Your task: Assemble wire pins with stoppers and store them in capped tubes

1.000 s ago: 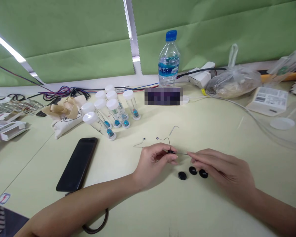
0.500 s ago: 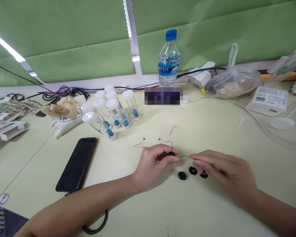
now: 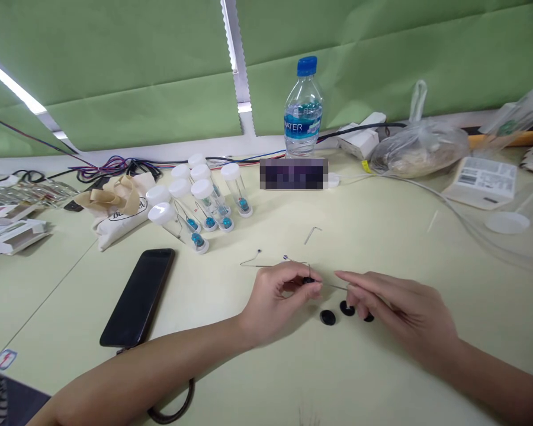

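Between thumb and fingers of my left hand [image 3: 273,302] is pinched a small black round base [image 3: 308,280], with a thin bent wire standing up from it. The wire has a small disc [image 3: 285,257] at its far end. My right hand [image 3: 411,307] is closed on a thin metal rod [image 3: 337,287], its index finger stretched along above it. The rod reaches towards the black base; its tip is hard to make out at my left fingertips. Black round pieces [image 3: 327,318] lie below my hands, one partly behind my right fingers. An L-shaped hex key [image 3: 311,234] lies beyond.
Another bent wire [image 3: 250,258] lies behind my left hand. Several clear tubes with white caps [image 3: 197,234] stand back left, near a cloth pouch [image 3: 119,213]. A phone [image 3: 137,299] lies beside my left forearm. A water bottle [image 3: 302,112] and a plastic bag [image 3: 421,148] stand behind.
My right index finger has lifted and straightened off the rod. The wire on the black base has tipped lower. At the far left edge, another person's hand has gone from view.
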`<move>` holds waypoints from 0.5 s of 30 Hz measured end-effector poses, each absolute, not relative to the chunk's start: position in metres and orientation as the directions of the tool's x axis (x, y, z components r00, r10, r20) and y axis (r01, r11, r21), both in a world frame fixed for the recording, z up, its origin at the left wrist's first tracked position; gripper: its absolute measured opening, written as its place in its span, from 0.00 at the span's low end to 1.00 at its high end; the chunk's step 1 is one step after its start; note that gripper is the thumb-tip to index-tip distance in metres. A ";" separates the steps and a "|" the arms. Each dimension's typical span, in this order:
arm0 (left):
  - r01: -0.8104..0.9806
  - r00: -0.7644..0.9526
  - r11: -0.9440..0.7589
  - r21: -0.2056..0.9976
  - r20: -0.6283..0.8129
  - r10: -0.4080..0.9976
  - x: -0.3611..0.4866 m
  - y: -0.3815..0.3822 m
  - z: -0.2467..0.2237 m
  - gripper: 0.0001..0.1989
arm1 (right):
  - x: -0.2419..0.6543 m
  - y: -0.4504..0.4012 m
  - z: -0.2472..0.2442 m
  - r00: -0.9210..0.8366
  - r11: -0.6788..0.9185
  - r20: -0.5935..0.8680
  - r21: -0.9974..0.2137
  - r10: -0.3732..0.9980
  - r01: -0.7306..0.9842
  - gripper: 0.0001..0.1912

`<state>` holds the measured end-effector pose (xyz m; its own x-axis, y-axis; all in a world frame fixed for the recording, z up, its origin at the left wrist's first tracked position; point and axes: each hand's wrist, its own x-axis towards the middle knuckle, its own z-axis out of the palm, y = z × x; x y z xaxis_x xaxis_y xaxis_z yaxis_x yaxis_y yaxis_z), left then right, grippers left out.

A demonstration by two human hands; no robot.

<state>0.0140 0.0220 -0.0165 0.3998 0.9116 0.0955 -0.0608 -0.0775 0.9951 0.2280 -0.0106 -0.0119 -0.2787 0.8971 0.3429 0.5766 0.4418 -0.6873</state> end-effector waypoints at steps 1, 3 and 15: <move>-0.066 0.403 -0.058 0.996 0.080 0.912 0.014 0.022 -0.016 0.06 | 0.227 -0.011 -0.011 -0.274 0.434 0.336 -0.682 0.901 0.589 0.15; -0.087 0.411 -0.011 0.996 0.046 0.910 0.014 0.022 -0.016 0.07 | 0.226 -0.011 -0.010 -0.261 0.417 0.326 -0.664 0.909 0.621 0.14; -0.147 0.473 0.135 0.980 -0.050 0.880 0.013 0.024 -0.016 0.08 | 0.213 -0.003 -0.003 -0.011 0.222 0.326 -0.617 0.945 0.755 0.13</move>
<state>0.0134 0.0240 -0.0161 0.4725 0.8799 -0.0501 -0.1469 0.1347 0.9799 0.2131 -0.0033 -0.0030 -0.0115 0.9453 0.3261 0.7549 0.2221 -0.6171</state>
